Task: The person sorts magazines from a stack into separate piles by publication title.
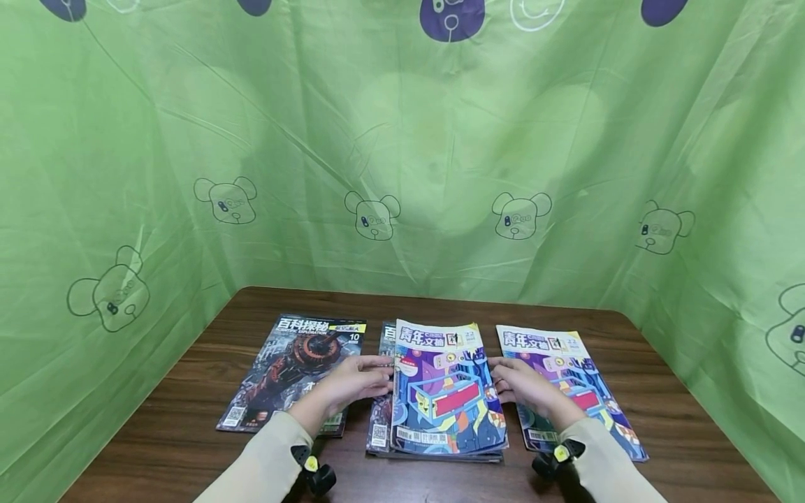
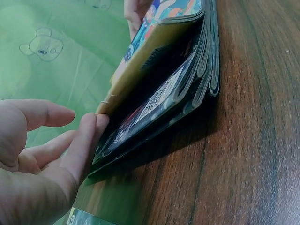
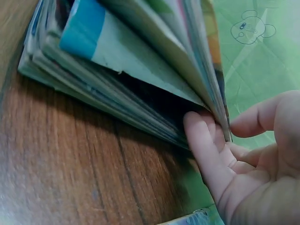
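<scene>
A colourful purple-and-blue magazine (image 1: 448, 398) lies on top of a stack in the middle of the table, its near end raised off the dark magazine (image 1: 379, 426) beneath. My left hand (image 1: 358, 381) is at its left side. In the left wrist view, fingertips (image 2: 102, 121) touch the yellow spine from below, while the upper digit stays apart from it. On the other side, my right hand (image 1: 525, 383) pinches the loose page edge. The right wrist view shows fingers (image 3: 199, 129) tucked under the pages and another digit against the cover side.
To the left lies a dark magazine with a red machine (image 1: 295, 370) on its cover. Another colourful magazine (image 1: 569, 384) lies to the right, partly under my right forearm. The brown wooden table (image 1: 434, 482) is bordered by a green curtain (image 1: 440, 258) with bear outlines.
</scene>
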Action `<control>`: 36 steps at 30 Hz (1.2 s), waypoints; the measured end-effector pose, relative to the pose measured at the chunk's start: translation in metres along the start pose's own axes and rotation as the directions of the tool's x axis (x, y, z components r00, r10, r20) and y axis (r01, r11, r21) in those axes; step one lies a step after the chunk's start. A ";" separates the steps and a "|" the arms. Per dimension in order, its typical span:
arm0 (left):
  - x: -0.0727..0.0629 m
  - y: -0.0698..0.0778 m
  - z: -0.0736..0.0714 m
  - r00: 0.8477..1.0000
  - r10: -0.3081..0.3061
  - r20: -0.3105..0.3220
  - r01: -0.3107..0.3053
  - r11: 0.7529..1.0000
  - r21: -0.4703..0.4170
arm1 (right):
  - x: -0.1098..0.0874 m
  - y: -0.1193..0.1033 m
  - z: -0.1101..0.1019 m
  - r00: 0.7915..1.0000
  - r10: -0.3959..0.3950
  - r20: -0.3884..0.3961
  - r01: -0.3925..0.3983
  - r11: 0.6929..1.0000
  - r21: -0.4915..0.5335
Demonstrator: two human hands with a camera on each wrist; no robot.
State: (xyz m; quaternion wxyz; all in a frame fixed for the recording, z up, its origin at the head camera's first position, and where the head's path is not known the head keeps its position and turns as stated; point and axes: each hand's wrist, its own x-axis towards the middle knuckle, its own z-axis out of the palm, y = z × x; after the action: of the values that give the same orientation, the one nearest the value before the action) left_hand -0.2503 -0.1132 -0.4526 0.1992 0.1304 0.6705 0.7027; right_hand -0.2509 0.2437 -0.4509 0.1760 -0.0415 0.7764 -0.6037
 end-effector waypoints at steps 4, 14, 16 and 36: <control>0.001 -0.002 0.001 1.000 0.015 0.002 -0.015 1.000 -0.007 | 0.000 -0.001 -0.001 1.000 -0.009 0.030 0.007 0.997 0.074; 0.005 0.003 0.010 0.997 -0.061 -0.050 0.068 0.987 0.143 | -0.004 0.003 -0.005 0.994 0.022 0.104 -0.037 0.989 0.146; 0.004 0.005 0.012 0.996 -0.074 -0.045 0.080 0.987 0.138 | -0.005 0.005 -0.005 0.994 0.023 0.110 -0.041 0.986 0.159; 0.003 0.002 0.016 0.995 -0.092 -0.038 0.095 0.992 0.084 | -0.013 0.009 -0.010 0.990 -0.063 0.128 0.044 0.989 0.142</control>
State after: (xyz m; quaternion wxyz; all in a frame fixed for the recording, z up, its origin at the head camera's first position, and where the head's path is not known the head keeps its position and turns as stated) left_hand -0.2457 -0.0973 -0.4501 0.2148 0.0953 0.7087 0.6653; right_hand -0.2411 0.2591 -0.4547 0.2132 -0.0898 0.7178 -0.6567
